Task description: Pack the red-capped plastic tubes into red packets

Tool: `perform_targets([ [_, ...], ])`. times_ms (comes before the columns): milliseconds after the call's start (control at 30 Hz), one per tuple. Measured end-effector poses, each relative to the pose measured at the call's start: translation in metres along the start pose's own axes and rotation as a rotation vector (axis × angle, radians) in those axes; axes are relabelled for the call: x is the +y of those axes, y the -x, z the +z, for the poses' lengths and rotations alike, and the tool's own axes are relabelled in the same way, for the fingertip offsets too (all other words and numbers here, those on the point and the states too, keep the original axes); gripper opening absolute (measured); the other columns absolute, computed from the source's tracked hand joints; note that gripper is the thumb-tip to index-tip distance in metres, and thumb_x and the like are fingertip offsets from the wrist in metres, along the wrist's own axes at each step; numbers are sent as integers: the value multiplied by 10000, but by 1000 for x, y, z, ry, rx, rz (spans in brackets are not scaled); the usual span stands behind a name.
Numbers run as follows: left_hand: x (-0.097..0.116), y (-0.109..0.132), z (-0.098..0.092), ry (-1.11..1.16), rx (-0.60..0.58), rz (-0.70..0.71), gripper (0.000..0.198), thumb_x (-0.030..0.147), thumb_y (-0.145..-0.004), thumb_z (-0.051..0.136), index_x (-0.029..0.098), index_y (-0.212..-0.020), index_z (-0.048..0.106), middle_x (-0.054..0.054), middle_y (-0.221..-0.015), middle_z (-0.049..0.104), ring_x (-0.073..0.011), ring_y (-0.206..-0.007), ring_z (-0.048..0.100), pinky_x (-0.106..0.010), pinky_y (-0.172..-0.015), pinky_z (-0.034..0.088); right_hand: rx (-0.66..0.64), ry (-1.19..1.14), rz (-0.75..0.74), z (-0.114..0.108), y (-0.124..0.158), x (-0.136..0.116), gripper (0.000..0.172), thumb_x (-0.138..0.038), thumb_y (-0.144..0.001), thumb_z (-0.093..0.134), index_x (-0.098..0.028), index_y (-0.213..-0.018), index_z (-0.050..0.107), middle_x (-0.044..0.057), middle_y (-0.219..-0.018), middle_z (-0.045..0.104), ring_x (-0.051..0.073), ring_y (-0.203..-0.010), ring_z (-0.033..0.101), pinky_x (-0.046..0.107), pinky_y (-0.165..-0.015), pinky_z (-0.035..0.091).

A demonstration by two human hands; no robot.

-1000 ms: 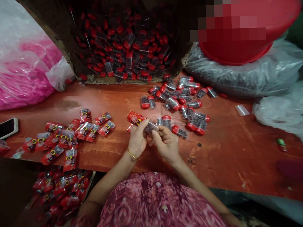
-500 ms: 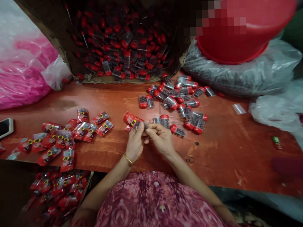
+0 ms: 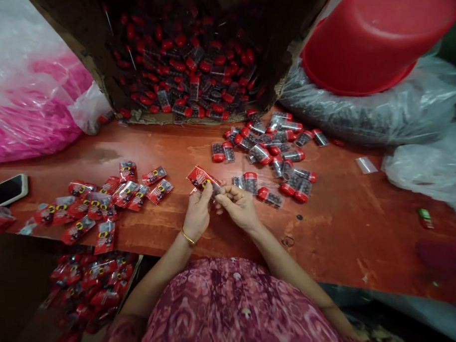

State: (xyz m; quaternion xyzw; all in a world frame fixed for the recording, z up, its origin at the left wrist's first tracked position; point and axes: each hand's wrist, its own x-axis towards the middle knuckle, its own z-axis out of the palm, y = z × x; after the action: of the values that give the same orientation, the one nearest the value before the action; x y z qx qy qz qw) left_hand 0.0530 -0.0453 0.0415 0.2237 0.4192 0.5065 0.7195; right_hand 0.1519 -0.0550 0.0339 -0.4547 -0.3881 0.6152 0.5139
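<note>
Above the middle of the table, my left hand (image 3: 197, 215) is closed around a small red printed packet (image 3: 199, 177) with a clear end. Thumb and fingers of my right hand (image 3: 239, 206) pinch the packet's clear, dark-looking end; exactly what those fingertips grip is partly hidden. Just beyond my right hand lie small clear containers with red caps and dark beads (image 3: 271, 197). More of these form a loose heap (image 3: 260, 154) farther back. Left of my hands, several similar red printed packets (image 3: 98, 206) are spread on the table.
A large cardboard box (image 3: 291, 54) full of red-capped containers opens toward me. Below the table's left edge is a box of red packets (image 3: 100, 275). A phone (image 3: 8, 192), pink-filled bags (image 3: 31, 118), a red tub (image 3: 362, 46) and a green-red small item (image 3: 425, 218) surround the work area.
The view has shifted slightly, so the table things appear a little to the right. Both hands stay on the packet, with the left thumb slightly lower along it.
</note>
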Motion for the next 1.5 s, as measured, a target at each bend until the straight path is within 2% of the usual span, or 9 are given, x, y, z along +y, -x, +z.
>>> perform_targets([
  [100, -5, -1, -1, 15, -6, -18, 412, 519, -586, 731, 127, -646, 619, -2, -571, 594, -84, -507, 505, -199, -438, 348, 26, 28, 9, 2, -4, 3, 342, -459, -607, 729, -190, -599, 518, -66, -450, 553, 71, -377, 497, 197, -406, 455],
  [333, 5, 1, -7, 201, 75, 15, 305, 502, -741, 617, 199, -767, 644, -8, -765, 685, -165, -852, 632, -273, -750, 487, 102, 358, -184, 11, -20, 11, 389, -539, -674, 663, -201, -576, 498, -40, -503, 545, 92, -430, 479, 217, -440, 398],
  [400, 18, -6, -24, 228, 167, 113, 353, 563, -777, 533, 233, -842, 641, -11, -848, 704, -167, -882, 641, -296, -795, 491, 164, 643, -304, 2, -17, 10, 360, -553, -720, 621, -203, -665, 558, -16, -565, 578, 114, -501, 512, 238, -512, 415],
  [533, 58, -24, -75, 281, 470, 579, 467, 700, -740, 433, 271, -823, 601, 8, -893, 693, -140, -954, 626, -256, -811, 487, 332, 1197, -418, -36, -8, 14, 379, -531, -774, 580, -172, -891, 616, 83, -773, 635, 207, -716, 565, 317, -662, 434],
  [667, 81, -32, -96, 237, 429, 667, 615, 768, -723, 319, 227, -793, 605, -41, -934, 689, -172, -1074, 577, -264, -850, 476, 325, 1487, -472, -72, -16, 24, 266, -334, -846, 522, -172, -1033, 619, 137, -1032, 617, 265, -893, 532, 385, -764, 420],
  [767, 68, -32, -76, 9, 449, 499, 568, 725, -695, 443, 199, -799, 630, -66, -919, 698, -206, -1004, 607, -326, -851, 475, 382, 1539, -495, -84, -29, 26, 270, -292, -852, 502, -180, -1069, 618, 126, -1091, 613, 279, -936, 515, 410, -798, 404],
  [867, 38, -25, -53, -629, 364, 470, 380, 536, -632, 673, 191, -789, 675, -93, -990, 699, -258, -1035, 598, -430, -979, 377, 423, 1509, -543, -83, -32, 28, 325, -363, -849, 511, -167, -1090, 603, 142, -1165, 580, 293, -1032, 495, 432, -864, 381],
  [1033, 4, -11, -54, -1417, 171, 458, 406, 444, -611, 731, 250, -967, 704, -113, -1280, 565, -372, -1293, 362, -552, -1073, 151, 345, 1412, -584, -72, -15, 32, 275, -354, -871, 484, -171, -1025, 619, 134, -1158, 584, 266, -1083, 493, 415, -901, 376],
  [1500, 8, -41, -34, -1753, 118, 388, 338, 384, -868, 434, 287, -1105, 655, -67, -1381, 463, -316, -1343, 298, -559, -1069, 204, 298, 1265, -651, -61, -10, 24, 169, -274, -861, 514, -183, -906, 649, 99, -1008, 662, 231, -975, 558, 399, -879, 405],
])
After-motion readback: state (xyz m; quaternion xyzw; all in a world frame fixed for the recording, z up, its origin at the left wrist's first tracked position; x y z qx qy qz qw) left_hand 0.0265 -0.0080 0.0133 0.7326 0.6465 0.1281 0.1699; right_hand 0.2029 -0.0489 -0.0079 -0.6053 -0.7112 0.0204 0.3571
